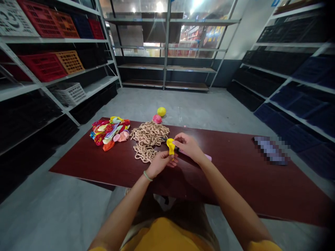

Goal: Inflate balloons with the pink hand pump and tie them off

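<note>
A limp yellow balloon [171, 144] is stretched between my two hands above the table. My left hand [160, 163] pinches its lower end, fingers closed. My right hand [190, 147] has its fingers closed on the upper part. Behind my right hand lies a pink, tube-like thing [208, 157] with a black end, mostly hidden by the hand. Left of the hands is a heap of beige knotted cord or chain [150, 134]. Farther left, a pile of mixed-colour limp balloons [110, 131] lies at the table's corner.
The dark red table [230, 174] spans the front. A pixelated flat object [270, 150] lies at its right. Beyond the far edge are a pink round balloon [157, 119] and a yellow one [161, 111]. Shelves with crates [43, 66] stand around.
</note>
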A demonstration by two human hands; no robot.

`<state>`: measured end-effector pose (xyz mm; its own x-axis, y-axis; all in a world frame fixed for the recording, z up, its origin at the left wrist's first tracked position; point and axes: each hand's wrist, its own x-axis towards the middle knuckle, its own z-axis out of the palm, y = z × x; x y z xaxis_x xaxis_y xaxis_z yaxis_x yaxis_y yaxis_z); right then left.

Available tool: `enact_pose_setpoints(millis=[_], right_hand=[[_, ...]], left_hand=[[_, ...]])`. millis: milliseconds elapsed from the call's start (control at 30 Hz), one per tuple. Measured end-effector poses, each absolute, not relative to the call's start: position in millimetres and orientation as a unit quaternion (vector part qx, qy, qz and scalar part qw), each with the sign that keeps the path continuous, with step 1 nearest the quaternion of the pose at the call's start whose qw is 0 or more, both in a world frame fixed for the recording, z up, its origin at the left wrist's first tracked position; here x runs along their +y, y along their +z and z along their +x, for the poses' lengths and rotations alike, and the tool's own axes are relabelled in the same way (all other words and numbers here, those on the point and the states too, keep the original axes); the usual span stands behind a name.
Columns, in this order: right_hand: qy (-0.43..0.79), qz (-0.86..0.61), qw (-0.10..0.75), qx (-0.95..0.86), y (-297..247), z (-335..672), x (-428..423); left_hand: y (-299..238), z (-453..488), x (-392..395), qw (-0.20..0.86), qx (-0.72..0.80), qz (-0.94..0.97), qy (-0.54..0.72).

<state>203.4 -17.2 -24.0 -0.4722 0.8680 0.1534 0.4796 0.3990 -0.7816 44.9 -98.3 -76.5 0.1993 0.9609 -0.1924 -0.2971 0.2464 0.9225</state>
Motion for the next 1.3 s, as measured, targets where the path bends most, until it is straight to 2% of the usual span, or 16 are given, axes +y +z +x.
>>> enact_pose_setpoints(millis=[233,400,533,667,833,1000,1300], right_hand=[[0.132,-0.463,0.179,-0.858,-38.8,255.3,-26.2],[0.056,-0.488,0.084,-0.867,-57.1,273.1,-36.4],[0.019,-0.497,0.056,-0.866,-59.2,276.2,-46.8],[-0.001,-0.491,0.062,-0.869,-47.1,289.4,-66.7],[0.007,-0.436,0.123,-0.892,-35.0,299.4,-94.1],[0.029,-0.368,0.146,-0.918,-35.1,272.1,-113.9],[0.071,-0.349,0.161,-0.921,-45.2,220.5,-117.4]], left_hand=[[-83.5,33.9,-101.6,0.651,0.431,0.325,0.534],[-84.7,34.6,-102.4,0.651,0.420,0.318,0.547],[-82.4,35.2,-101.7,0.633,0.426,0.314,0.565],[-73.4,29.6,-101.7,0.605,0.425,0.294,0.605],[-57.5,14.8,-98.0,0.561,0.426,0.231,0.671],[-46.1,-3.2,-97.9,0.525,0.393,0.138,0.742],[-43.3,-29.1,-117.3,0.459,0.407,0.149,0.776]])
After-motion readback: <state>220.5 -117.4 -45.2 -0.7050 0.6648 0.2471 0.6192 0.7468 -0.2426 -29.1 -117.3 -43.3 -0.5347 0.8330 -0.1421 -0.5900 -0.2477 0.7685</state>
